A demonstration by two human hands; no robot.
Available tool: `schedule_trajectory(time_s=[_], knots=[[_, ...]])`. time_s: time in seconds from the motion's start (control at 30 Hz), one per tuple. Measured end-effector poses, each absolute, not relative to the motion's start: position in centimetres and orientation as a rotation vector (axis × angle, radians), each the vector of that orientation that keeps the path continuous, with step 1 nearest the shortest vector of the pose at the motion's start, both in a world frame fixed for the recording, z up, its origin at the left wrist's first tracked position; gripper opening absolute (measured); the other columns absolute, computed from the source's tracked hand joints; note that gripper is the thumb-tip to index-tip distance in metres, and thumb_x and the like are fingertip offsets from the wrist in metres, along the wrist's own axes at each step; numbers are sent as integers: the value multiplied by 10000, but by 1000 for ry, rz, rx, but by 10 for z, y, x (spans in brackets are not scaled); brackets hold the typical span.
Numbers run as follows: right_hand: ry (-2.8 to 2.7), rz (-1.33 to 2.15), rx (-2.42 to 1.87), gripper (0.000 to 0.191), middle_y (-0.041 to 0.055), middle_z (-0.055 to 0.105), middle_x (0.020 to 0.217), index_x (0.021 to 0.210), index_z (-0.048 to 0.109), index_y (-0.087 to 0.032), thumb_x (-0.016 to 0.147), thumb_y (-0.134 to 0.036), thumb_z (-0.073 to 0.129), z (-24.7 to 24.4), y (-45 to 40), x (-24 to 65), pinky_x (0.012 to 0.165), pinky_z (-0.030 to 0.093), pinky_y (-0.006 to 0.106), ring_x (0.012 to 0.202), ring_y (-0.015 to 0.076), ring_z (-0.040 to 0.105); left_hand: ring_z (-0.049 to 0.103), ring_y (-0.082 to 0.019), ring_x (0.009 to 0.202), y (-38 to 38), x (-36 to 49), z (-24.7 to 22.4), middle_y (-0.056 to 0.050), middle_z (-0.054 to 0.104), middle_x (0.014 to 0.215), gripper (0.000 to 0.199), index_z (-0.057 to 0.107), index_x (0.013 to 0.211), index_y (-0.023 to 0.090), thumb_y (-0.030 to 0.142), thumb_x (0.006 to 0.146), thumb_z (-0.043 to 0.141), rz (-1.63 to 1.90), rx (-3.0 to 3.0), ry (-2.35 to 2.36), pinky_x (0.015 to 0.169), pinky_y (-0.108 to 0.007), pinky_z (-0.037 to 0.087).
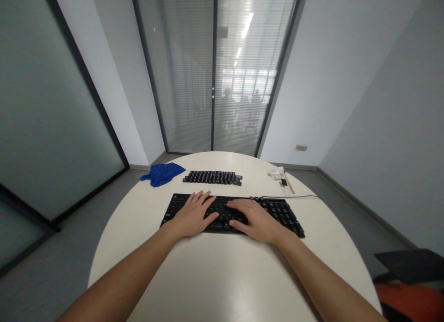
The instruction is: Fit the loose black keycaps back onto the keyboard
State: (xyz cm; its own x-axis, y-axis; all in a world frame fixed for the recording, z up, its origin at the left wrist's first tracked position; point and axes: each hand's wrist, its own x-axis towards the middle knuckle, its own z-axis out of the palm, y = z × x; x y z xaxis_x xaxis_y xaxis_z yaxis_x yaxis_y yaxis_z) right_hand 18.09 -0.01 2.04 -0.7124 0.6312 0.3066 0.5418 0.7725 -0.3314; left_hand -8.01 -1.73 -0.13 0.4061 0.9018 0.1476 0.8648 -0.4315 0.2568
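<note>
A black keyboard (222, 226) lies flat on the round white table (215, 275). My left hand (195, 214) rests on its left part, fingers spread and holding nothing. Over the middle of the keyboard lies my right hand (255, 218), its fingers stretched toward the left and its thumb apart. Some sockets in the keyboard's middle look bare of keycaps, while keys show at the far left and on the number pad at the right. Beyond it, loose black keycaps (213, 177) stand in several close rows.
A crumpled blue cloth (163, 174) lies at the table's far left edge. At the far right are a white crumpled item (276, 173), a small black piece (284, 182) and a thin stick-like tool (289, 183). A cable runs right. A chair (409, 299) stands at lower right.
</note>
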Motion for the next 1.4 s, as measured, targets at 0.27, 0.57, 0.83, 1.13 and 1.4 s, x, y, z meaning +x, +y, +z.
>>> schedule_trajectory(time_s=[0.27, 0.57, 0.83, 1.13, 1.4], knots=[[-2316, 61, -1511, 553, 140, 580, 1413, 1376, 554, -162, 982, -538, 456, 7, 19, 192, 1135, 321, 532, 1324, 330, 494, 168, -343, 1513, -19, -75, 5, -132, 237, 1634, 768, 297, 1558, 181, 688, 981, 272, 258, 2501, 1667, 1219, -538, 98], [-2288, 82, -1781, 447, 104, 717, 1178, 1141, 684, -217, 1012, -508, 371, 21, 35, 183, 941, 450, 434, 1091, 293, 652, 255, -342, 1483, -14, -80, -8, -132, 312, 1606, 757, 311, 1549, 214, 704, 974, 263, 368, 2555, 1637, 1199, -560, 126], [-2344, -27, -1921, 409, 144, 692, 1201, 1307, 587, -214, 942, -389, 528, 30, 80, 168, 840, 495, 381, 1058, 304, 673, 268, -355, 1478, -15, -80, -4, -153, 323, 1598, 755, 328, 1542, 185, 685, 977, 286, 337, 2550, 1655, 1195, -566, 150], [-2305, -109, -1967, 309, 170, 723, 1074, 1199, 643, -182, 938, -308, 534, 24, 93, 144, 816, 509, 383, 1000, 312, 696, 255, -342, 1488, -16, -79, -2, -134, 311, 1607, 745, 334, 1539, 205, 688, 973, 297, 322, 2531, 1665, 1208, -553, 141], [-2286, -54, -1891, 211, 169, 703, 1135, 1049, 697, -163, 939, -295, 574, 25, 84, 152, 796, 516, 363, 997, 303, 696, 226, -336, 1499, -15, -79, 0, -131, 279, 1620, 763, 326, 1547, 197, 695, 970, 288, 277, 2517, 1671, 1222, -532, 124]])
